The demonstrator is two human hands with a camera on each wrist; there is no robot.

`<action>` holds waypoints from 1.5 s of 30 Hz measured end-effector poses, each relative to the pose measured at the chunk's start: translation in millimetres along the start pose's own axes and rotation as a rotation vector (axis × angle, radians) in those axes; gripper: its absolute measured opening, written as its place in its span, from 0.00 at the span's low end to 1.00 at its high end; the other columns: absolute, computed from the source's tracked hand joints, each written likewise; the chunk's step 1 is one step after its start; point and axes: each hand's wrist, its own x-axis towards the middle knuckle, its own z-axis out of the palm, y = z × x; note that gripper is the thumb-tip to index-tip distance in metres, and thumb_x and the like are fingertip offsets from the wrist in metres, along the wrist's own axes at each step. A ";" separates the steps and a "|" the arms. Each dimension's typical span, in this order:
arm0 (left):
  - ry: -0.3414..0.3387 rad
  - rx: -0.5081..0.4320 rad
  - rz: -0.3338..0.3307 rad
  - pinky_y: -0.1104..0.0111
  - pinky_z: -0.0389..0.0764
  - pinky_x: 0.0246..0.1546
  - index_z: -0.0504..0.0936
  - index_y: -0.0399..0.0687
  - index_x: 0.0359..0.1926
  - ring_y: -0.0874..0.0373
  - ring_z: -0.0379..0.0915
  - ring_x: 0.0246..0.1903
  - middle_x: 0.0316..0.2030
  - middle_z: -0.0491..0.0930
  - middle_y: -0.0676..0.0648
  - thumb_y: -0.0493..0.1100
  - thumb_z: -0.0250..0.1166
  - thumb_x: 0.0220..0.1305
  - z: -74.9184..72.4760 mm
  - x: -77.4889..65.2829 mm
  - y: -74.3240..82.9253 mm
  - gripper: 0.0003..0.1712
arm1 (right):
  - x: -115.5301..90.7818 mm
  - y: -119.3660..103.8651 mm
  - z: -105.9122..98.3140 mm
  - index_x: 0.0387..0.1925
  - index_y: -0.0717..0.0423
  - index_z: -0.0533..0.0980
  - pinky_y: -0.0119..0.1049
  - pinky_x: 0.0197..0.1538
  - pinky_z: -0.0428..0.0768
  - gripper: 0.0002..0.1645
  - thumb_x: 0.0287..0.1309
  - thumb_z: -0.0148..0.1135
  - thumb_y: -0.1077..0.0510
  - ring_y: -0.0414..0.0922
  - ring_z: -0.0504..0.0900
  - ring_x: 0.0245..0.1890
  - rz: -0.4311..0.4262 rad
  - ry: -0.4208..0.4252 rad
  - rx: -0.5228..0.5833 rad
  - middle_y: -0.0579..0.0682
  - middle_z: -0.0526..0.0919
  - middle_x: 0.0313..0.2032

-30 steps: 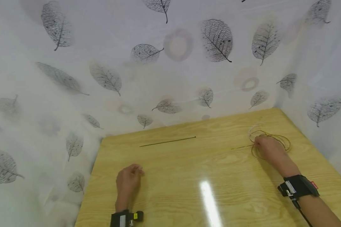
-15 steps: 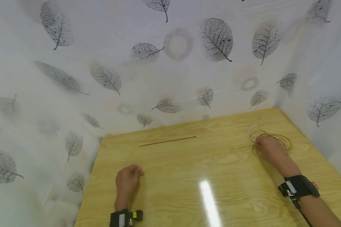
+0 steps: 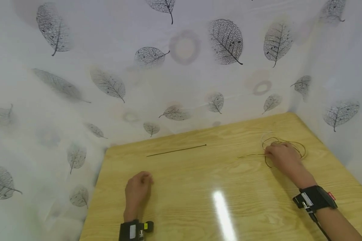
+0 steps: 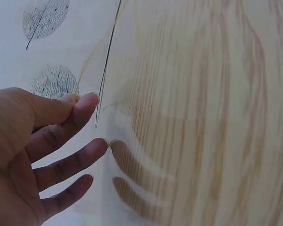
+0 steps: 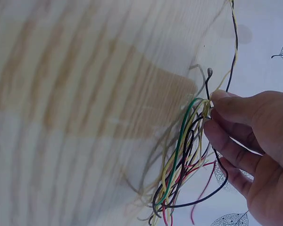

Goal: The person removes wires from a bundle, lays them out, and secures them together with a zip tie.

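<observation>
In the left wrist view, the left hand [image 4: 52,136] pinches a thin yellow wire [image 4: 89,59] between thumb and index finger, the other fingers spread. A long dark wire [image 3: 176,150] with a small knob at its right end lies on the table beyond this hand. At the right of the table, the right hand [image 3: 285,160] grips a loose bundle of wires with thumb and fingertips. Green [image 5: 180,134], black, yellow and red strands hang below these fingers in the right wrist view. A black-and-yellow twisted strand [image 5: 236,44] leads away from the grip.
The wood-grain table [image 3: 193,187] meets a leaf-printed sheet [image 3: 108,50] at its back and sides. Loops of wire [image 3: 305,152] spread round the right hand. Both wrists wear black camera straps [image 3: 315,197], and a cable trails from the right one.
The head view has shifted slightly. The right hand has turned a little, and the strand reaching left from it bends slightly differently. The left hand has barely moved. The dark wire stays put.
</observation>
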 end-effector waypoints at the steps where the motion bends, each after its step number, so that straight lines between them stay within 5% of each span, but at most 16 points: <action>1: -0.008 0.001 0.023 0.61 0.79 0.31 0.88 0.50 0.40 0.60 0.81 0.29 0.29 0.86 0.55 0.41 0.66 0.71 3.0 1.4 1.9 0.04 | -0.5 -0.8 0.8 0.30 0.52 0.83 0.61 0.49 0.74 0.08 0.51 0.76 0.65 0.53 0.83 0.33 -0.003 0.008 0.004 0.48 0.82 0.29; 10: -0.006 0.131 0.218 0.48 0.77 0.45 0.88 0.49 0.38 0.44 0.80 0.42 0.43 0.87 0.47 0.43 0.72 0.65 28.7 16.4 36.1 0.04 | -2.6 -3.1 1.5 0.32 0.52 0.83 0.61 0.48 0.74 0.10 0.50 0.76 0.67 0.53 0.85 0.32 -0.019 0.047 0.034 0.51 0.86 0.30; 14: -0.062 0.128 0.265 0.47 0.74 0.52 0.88 0.51 0.40 0.44 0.79 0.46 0.47 0.86 0.47 0.43 0.71 0.66 42.6 24.6 71.1 0.03 | -1.1 -4.4 -0.9 0.35 0.51 0.85 0.61 0.49 0.74 0.11 0.51 0.76 0.66 0.52 0.85 0.34 -0.033 0.053 0.057 0.49 0.87 0.32; 19: -0.154 0.110 0.400 0.47 0.75 0.53 0.88 0.52 0.42 0.46 0.80 0.45 0.46 0.87 0.49 0.43 0.70 0.67 69.6 34.4 121.1 0.04 | 4.2 -7.2 -1.2 0.37 0.50 0.86 0.60 0.49 0.74 0.12 0.50 0.78 0.64 0.52 0.86 0.36 -0.052 0.047 0.094 0.48 0.87 0.35; 27: -0.351 0.080 0.532 0.58 0.78 0.54 0.86 0.55 0.53 0.54 0.80 0.50 0.51 0.86 0.54 0.47 0.67 0.71 117.6 45.1 187.8 0.12 | 12.8 -9.9 -0.7 0.33 0.49 0.86 0.59 0.53 0.74 0.09 0.51 0.78 0.64 0.50 0.86 0.33 -0.025 -0.001 0.147 0.46 0.88 0.31; 37: -0.475 0.159 0.625 0.64 0.79 0.55 0.68 0.61 0.74 0.57 0.79 0.52 0.58 0.82 0.53 0.44 0.65 0.73 159.3 53.7 210.3 0.32 | 13.9 -9.6 -1.4 0.26 0.45 0.84 0.50 0.40 0.81 0.13 0.47 0.80 0.66 0.42 0.84 0.27 -0.101 0.024 0.203 0.38 0.85 0.26; 41: -0.456 0.128 0.641 0.70 0.80 0.46 0.67 0.60 0.75 0.60 0.81 0.46 0.53 0.85 0.54 0.42 0.63 0.74 166.6 54.6 219.8 0.31 | 10.1 -10.2 -2.3 0.28 0.45 0.84 0.49 0.40 0.80 0.16 0.44 0.82 0.66 0.39 0.83 0.27 -0.146 0.019 0.208 0.38 0.85 0.27; 45: -0.396 0.080 0.641 0.77 0.77 0.35 0.77 0.61 0.67 0.67 0.82 0.37 0.44 0.88 0.57 0.44 0.64 0.74 170.5 54.7 229.0 0.23 | 9.0 -12.4 -1.4 0.29 0.46 0.83 0.48 0.41 0.77 0.16 0.44 0.82 0.66 0.37 0.81 0.27 -0.171 0.018 0.191 0.38 0.85 0.28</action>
